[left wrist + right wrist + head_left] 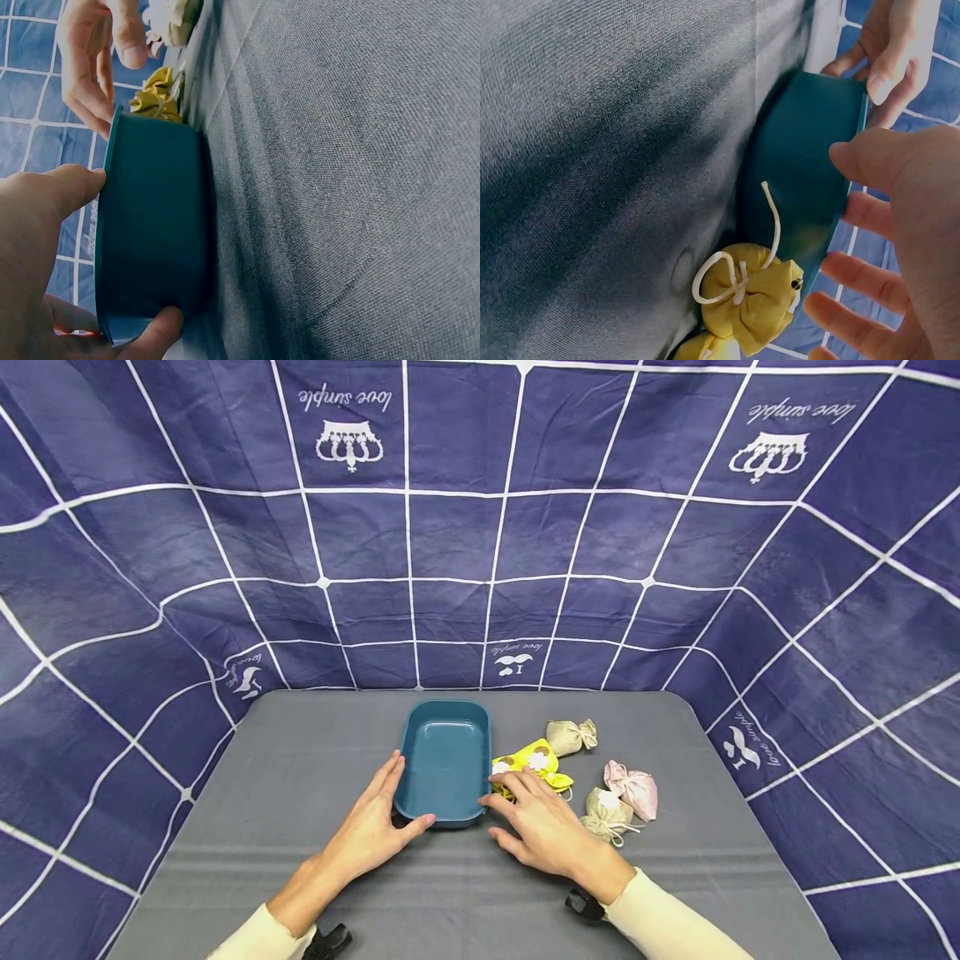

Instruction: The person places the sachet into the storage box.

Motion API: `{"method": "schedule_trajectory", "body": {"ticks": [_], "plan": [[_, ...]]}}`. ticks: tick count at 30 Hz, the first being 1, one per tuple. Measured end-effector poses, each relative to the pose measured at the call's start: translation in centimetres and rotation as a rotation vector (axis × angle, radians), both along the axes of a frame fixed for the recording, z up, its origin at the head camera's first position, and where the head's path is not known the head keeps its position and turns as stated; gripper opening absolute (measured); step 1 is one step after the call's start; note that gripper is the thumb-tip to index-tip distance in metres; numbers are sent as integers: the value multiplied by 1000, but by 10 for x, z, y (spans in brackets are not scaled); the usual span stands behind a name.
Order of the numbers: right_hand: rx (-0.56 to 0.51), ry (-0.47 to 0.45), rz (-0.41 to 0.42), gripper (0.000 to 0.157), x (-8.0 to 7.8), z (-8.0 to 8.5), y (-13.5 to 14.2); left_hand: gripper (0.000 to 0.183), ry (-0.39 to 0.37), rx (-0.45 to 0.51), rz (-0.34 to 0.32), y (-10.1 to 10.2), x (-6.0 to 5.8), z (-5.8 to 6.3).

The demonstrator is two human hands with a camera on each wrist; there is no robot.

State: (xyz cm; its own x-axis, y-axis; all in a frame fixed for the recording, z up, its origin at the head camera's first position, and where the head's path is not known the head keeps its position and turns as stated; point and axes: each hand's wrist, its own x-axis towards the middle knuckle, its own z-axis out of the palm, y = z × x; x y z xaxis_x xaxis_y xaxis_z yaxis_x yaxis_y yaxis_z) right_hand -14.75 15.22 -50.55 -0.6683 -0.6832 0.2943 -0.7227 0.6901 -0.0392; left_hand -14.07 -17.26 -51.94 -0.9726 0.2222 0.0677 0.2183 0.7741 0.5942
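A teal rectangular tray rests on the grey cloth with its opening up. My left hand holds its near left corner, thumb at the front rim and fingers along the left side. In the left wrist view, one fingertip presses the tray's outer wall. My right hand is at the near right corner, fingers spread and loosely extended, the thumb close to the rim in the right wrist view. Beside the tray, partly under that hand, lie yellow drawstring pouches with white flower patterns; one has a white cord.
Right of the pouches lie a beige tied pouch, a pink one and another beige one with a loose cord. The grey table surface is bordered by hanging blue cloth with white grid lines.
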Motion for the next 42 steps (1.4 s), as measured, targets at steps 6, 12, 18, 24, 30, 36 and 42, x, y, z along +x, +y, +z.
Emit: {"method": "schedule_trajectory", "body": {"ticks": [6,12,18,24,30,36,42], "plan": [[-28,-55,-5,60,-5,3,8,117,-30,30,18,-1,0,2],[-70,-109,-50,75,-18,9,21,117,-13,36,34,1,1,2],[-98,-169,-97,76,-33,8,20,118,-26,31,36,2,4,3],[-95,-224,-187,76,-38,-4,7,117,-21,28,48,3,8,3],[-117,-251,-236,74,-40,-14,-3,117,-13,29,55,2,10,2],[-193,-225,-236,58,-42,-18,-2,118,-9,6,35,4,9,3],[-235,-240,-226,44,-42,-18,0,119,-6,21,42,4,8,5]]}}
